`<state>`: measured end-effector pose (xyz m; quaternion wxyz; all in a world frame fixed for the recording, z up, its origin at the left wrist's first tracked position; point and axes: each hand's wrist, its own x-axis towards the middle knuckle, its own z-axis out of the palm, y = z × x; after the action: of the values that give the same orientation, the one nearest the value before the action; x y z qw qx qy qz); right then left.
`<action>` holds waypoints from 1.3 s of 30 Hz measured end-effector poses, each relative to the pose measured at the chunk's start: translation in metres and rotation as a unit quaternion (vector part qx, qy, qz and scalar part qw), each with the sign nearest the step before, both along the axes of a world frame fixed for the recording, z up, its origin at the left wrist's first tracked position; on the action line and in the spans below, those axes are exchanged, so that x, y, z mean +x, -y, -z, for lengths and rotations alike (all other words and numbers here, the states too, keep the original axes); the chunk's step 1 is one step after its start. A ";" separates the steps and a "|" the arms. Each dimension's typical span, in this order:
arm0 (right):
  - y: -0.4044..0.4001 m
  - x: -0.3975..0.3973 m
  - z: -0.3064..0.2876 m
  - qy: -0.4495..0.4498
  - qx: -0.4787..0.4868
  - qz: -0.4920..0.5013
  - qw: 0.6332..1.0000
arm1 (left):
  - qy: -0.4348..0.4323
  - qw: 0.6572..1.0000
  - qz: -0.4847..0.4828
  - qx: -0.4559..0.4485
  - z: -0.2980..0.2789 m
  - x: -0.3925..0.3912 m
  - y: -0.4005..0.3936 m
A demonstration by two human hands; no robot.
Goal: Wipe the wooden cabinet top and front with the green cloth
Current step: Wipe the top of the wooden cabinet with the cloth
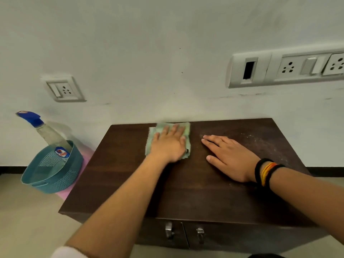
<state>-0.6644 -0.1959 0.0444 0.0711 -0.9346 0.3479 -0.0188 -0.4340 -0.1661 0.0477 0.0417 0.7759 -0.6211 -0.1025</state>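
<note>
The right hand (230, 157) is lying flat and empty on the cabinet (186, 192), bracing it. Farther back, the left hand (168, 144) is pressing the green cloth (151, 133) open-palmed against the rear edge; keeping pressure even and working rightward should be lifting the dust (260, 140).

We have 1 head-worn view, looking forward and down, close over the cabinet top (186, 183), facing the wall (167, 43).
</note>
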 end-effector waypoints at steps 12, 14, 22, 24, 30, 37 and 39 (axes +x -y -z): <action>0.003 0.001 0.005 0.006 0.001 -0.008 1.000 | 0.008 0.996 -0.083 0.016 0.007 0.033 0.003; 0.002 0.001 0.006 0.010 0.002 -0.004 1.000 | 0.017 0.998 -0.053 0.012 0.011 0.003 -0.032; 0.005 0.004 0.004 0.004 0.001 0.014 1.000 | 0.019 1.000 -0.006 0.012 0.005 0.009 -0.028; 0.004 0.005 0.006 0.001 0.003 0.016 1.000 | 0.038 0.999 0.022 -0.001 0.011 -0.024 -0.085; -0.009 0.006 -0.005 -0.049 -0.070 0.052 0.995 | 0.010 0.997 0.070 0.001 -0.002 -0.038 -0.061; -0.025 0.004 -0.011 -0.133 -0.112 0.093 0.980 | 0.029 0.990 0.125 -0.062 0.016 -0.096 -0.133; -0.026 -0.008 -0.018 -0.151 -0.119 0.100 0.976 | 0.015 0.996 0.087 -0.025 0.003 -0.068 -0.103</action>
<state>-0.6723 -0.1703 0.0623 -0.0967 -0.8887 0.4420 0.0745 -0.5021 -0.0634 0.0444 0.0430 0.7191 -0.6891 -0.0784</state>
